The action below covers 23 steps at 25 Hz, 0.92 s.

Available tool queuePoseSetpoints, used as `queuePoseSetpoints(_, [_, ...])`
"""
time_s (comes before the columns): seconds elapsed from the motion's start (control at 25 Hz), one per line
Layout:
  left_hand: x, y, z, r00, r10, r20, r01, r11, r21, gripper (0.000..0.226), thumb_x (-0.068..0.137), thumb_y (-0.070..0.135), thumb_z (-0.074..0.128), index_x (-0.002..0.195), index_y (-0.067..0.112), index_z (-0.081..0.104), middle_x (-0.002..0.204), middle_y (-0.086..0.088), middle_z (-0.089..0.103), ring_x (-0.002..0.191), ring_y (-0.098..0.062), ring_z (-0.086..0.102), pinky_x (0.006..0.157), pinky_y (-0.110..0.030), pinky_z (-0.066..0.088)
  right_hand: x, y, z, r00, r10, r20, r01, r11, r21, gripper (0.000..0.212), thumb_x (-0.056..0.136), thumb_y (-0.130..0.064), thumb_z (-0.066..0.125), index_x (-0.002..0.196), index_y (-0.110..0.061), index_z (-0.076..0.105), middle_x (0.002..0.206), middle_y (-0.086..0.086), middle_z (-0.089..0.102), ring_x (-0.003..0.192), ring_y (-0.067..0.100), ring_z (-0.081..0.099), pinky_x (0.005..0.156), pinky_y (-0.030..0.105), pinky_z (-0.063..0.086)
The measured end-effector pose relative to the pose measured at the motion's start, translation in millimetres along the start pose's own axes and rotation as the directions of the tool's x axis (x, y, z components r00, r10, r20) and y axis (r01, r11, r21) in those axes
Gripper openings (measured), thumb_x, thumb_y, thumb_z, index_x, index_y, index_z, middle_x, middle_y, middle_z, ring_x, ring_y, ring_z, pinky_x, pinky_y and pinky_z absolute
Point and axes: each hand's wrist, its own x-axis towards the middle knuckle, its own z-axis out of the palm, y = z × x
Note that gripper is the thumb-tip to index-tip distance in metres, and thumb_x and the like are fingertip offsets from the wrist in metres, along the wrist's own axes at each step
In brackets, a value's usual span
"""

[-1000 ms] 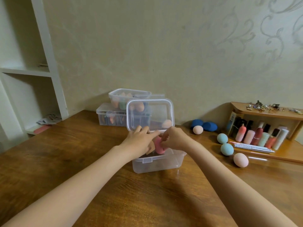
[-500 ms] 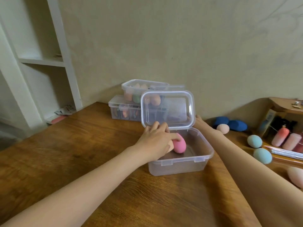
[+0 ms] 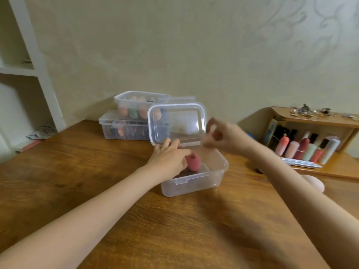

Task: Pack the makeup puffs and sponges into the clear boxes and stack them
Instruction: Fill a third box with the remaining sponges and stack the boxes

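An open clear box [image 3: 194, 180] stands mid-table with its lid [image 3: 176, 123] propped upright behind it. My left hand [image 3: 169, 160] reaches into the box from the left and holds a pink sponge [image 3: 194, 162] against the box floor. My right hand [image 3: 225, 136] hovers blurred above the box's far right corner; its curled fingers pinch what looks like a small beige sponge. Behind stand two clear boxes, a smaller upper box [image 3: 136, 102] with peach and green sponges on a wider lower box [image 3: 124, 130].
A pale pink sponge [image 3: 314, 181] lies on the wooden table to the right, partly behind my right forearm. A wooden organiser [image 3: 314, 121] with bottles stands at the far right. White shelving [image 3: 38, 74] rises at the left.
My right hand came back from the far side of the box and now hovers above it with curled fingers. My left hand stays on the pink sponge inside the box.
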Motion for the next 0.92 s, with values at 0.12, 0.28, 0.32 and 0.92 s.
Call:
queuePoseSetpoints(0.12, [0.2, 13.3, 3.4, 1.000, 0.014, -0.007, -0.014, 1.000, 0.018, 0.039, 0.096, 0.023, 0.037, 0.133, 0.036, 0.043, 0.127, -0.005, 0.041, 0.120, -0.026, 0.032, 0.103, -0.041, 0.027, -15.7, 0.1, 18.1, 0.993, 0.059, 0.099, -0.018, 0.930, -0.368, 0.027, 0.082, -0.036, 0.062, 0.097, -0.016, 0.053, 0.086, 0.003, 0.063, 0.086, 0.020, 0.056, 0.081, 0.037, 0.051])
queuePoseSetpoints(0.28, [3.0, 24.8, 5.5, 1.000, 0.011, -0.003, -0.010, 0.998, 0.056, 0.035, 0.096, 0.022, 0.040, 0.130, 0.030, 0.046, 0.135, -0.007, 0.039, 0.127, -0.028, 0.030, 0.105, -0.043, 0.027, -7.7, 2.8, 38.7, 0.997, 0.072, 0.013, -0.054, 0.855, -0.516, 0.018, 0.093, -0.026, 0.052, 0.093, -0.007, 0.054, 0.067, -0.001, 0.049, 0.058, 0.011, 0.047, 0.062, 0.028, 0.046])
queuePoseSetpoints(0.32, [3.5, 26.2, 5.6, 1.000, 0.010, -0.002, -0.010, 0.998, 0.065, 0.035, 0.096, 0.022, 0.040, 0.130, 0.029, 0.046, 0.136, -0.007, 0.038, 0.128, -0.029, 0.029, 0.105, -0.043, 0.027, -7.1, 3.5, 43.0, 0.996, 0.089, 0.019, -0.065, 0.845, -0.530, 0.011, 0.092, -0.014, 0.052, 0.097, -0.005, 0.056, 0.074, 0.002, 0.054, 0.063, 0.013, 0.053, 0.063, 0.029, 0.049])
queuePoseSetpoints(0.92, [10.9, 31.5, 6.3, 0.996, 0.065, 0.058, -0.069, 0.996, 0.065, 0.047, 0.098, 0.020, 0.034, 0.139, 0.044, 0.035, 0.135, -0.002, 0.040, 0.125, -0.024, 0.030, 0.107, -0.041, 0.025, -61.5, 71.7, -39.0, 0.866, 0.384, -0.320, -0.486, 0.798, -0.357, 0.025, 0.089, -0.008, 0.047, 0.108, -0.008, 0.064, 0.116, 0.015, 0.060, 0.108, 0.036, 0.053, 0.091, 0.043, 0.045])
